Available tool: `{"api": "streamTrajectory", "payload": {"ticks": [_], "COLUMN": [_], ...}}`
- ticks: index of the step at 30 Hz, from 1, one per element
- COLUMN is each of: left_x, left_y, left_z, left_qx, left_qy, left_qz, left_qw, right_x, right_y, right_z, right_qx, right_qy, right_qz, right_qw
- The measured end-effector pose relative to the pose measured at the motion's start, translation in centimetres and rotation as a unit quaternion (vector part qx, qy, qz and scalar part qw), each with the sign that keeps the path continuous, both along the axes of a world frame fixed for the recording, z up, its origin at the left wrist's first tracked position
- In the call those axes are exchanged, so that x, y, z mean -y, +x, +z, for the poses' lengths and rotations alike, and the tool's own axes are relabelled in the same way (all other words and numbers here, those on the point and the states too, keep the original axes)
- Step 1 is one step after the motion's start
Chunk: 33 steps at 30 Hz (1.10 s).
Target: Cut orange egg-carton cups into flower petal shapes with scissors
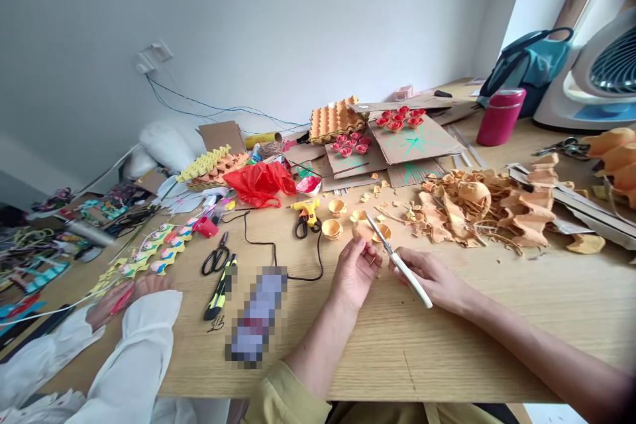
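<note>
My right hand (430,278) is closed around white-handled scissors (408,278), seen nearly edge-on, their blades pointing up and away. Between the fingertips of my left hand (355,271) is a small orange egg-carton cup (363,230), right beside the blades. Whether the blades touch the cup, I cannot tell. Other trimmed orange cups (332,229) stand on the wooden table just beyond my hands. A yellow hot glue gun (307,211) lies to the left of them.
Torn carton scraps (462,205) are heaped at right. Cardboard sheets (417,139) with red cup flowers lie behind. Black scissors (216,258), a utility knife (221,288) and a pixelated rectangular object (258,318) lie at left. A co-worker's white sleeves (144,338) reach in. A magenta bottle (501,118) stands at back right.
</note>
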<state>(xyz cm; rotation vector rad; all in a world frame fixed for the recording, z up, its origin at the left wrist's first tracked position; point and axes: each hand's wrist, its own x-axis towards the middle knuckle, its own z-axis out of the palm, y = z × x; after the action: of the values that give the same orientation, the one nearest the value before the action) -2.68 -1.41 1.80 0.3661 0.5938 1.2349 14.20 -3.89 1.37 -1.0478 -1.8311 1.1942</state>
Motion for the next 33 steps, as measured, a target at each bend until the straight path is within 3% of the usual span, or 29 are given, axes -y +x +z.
{"api": "streamTrajectory", "payload": {"ticks": [13,33], "left_x": [0.2,0.8], "left_y": [0.3,1.1], "left_z": [-0.6,0.1], "left_qx": [-0.034,-0.128], "left_qy": [0.031,0.063], "left_qz": [-0.006,0.03], "left_qw": [0.999,0.989], "right_x": [-0.1,-0.2], "right_y": [0.2,0.3], "right_z": [-0.5,-0.6], "right_qx": [0.025,0.029], "right_qy": [0.039,0.084], "right_qz": [0.018,0.024], "right_qw": [0.999,0.996]}}
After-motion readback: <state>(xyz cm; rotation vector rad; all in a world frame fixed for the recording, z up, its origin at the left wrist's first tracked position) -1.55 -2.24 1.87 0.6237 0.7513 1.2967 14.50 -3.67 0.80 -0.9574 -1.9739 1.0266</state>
